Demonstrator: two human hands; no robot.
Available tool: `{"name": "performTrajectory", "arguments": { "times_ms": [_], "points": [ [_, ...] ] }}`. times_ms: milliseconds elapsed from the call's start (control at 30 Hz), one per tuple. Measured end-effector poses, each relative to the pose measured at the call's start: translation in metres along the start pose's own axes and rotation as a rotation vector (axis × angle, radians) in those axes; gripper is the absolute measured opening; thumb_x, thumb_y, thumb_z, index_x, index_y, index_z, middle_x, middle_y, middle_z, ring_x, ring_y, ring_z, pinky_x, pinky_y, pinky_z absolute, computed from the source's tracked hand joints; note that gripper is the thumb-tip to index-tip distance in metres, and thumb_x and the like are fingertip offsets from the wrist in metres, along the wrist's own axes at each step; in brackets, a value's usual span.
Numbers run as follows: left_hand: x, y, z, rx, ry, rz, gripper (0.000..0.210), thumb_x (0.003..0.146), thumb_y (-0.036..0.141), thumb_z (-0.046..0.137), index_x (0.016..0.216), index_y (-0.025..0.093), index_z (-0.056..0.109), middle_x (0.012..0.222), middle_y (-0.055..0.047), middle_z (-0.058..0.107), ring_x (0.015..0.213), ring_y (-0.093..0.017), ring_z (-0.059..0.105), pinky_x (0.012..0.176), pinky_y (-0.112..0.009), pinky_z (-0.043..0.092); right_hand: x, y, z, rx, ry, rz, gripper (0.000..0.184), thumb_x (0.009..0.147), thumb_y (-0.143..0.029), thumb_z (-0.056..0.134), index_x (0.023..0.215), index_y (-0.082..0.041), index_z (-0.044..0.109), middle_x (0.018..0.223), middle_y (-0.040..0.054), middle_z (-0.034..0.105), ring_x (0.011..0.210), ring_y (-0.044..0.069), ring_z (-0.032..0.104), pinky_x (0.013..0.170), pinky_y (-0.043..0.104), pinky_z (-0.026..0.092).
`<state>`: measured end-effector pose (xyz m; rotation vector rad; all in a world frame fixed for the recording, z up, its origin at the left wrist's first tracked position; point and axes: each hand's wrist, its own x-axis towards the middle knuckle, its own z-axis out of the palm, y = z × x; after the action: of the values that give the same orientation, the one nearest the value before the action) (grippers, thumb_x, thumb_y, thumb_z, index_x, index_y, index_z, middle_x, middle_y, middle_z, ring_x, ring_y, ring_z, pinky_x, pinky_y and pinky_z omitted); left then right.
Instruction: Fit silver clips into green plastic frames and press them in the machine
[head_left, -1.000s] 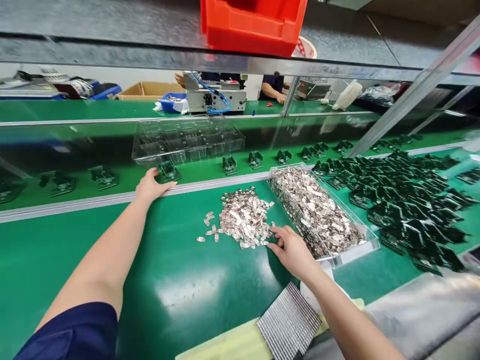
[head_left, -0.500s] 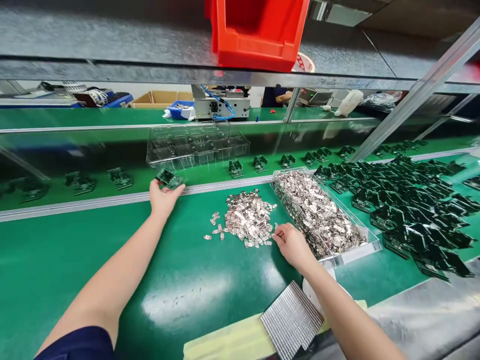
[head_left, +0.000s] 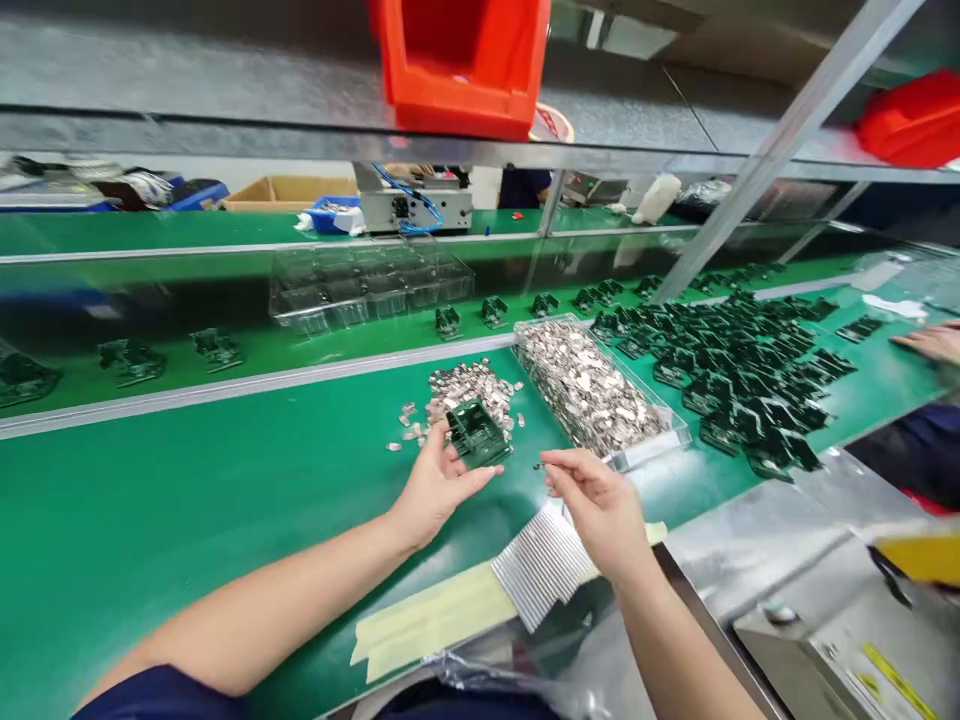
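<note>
My left hand [head_left: 442,478] grips a dark green, box-like plastic part [head_left: 478,432] with open compartments, tilted above the green bench. To its right, my right hand [head_left: 592,490] pinches a tiny piece [head_left: 538,467] between thumb and forefinger; it looks like one of the small metal clips, though little of it shows. Behind the green part lies a loose pile of small silvery metal clips [head_left: 465,380], partly covered by it. A clear tray [head_left: 679,432] full of the same clips stands beyond my right hand.
Many dark green parts [head_left: 750,370] crowd the bench at right, and several stand along the far strip. A ribbed metal block [head_left: 541,565] rests on yellow tape [head_left: 435,615] at the front edge. An orange-red bin [head_left: 465,110] sits overhead. Another person's hand [head_left: 934,342] is at far right.
My left hand has brought the green part from the far strip toward me and to the right. My right hand has drawn back from the clip pile's edge. The view has shifted right.
</note>
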<state>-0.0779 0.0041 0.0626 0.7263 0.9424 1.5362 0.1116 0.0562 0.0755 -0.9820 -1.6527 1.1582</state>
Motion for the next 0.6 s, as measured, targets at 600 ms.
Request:
{"name": "performTrajectory", "arguments": {
  "times_ms": [600],
  "points": [
    [-0.025,-0.048,0.007,0.149,-0.406,0.098,0.050,0.082,0.014,0.069,0.125,0.033,0.049,0.105,-0.002,0.063,0.087,-0.012,0.067,0.076,-0.020,0.055,-0.053,-0.003,0.019,-0.044,0.164,0.161,0.030,0.075,-0.018,0.064,0.101,-0.022,0.051,0.073,-0.0024,0.066,0.061,0.014,0.054,0.056,0.024,0.039]
  ]
}}
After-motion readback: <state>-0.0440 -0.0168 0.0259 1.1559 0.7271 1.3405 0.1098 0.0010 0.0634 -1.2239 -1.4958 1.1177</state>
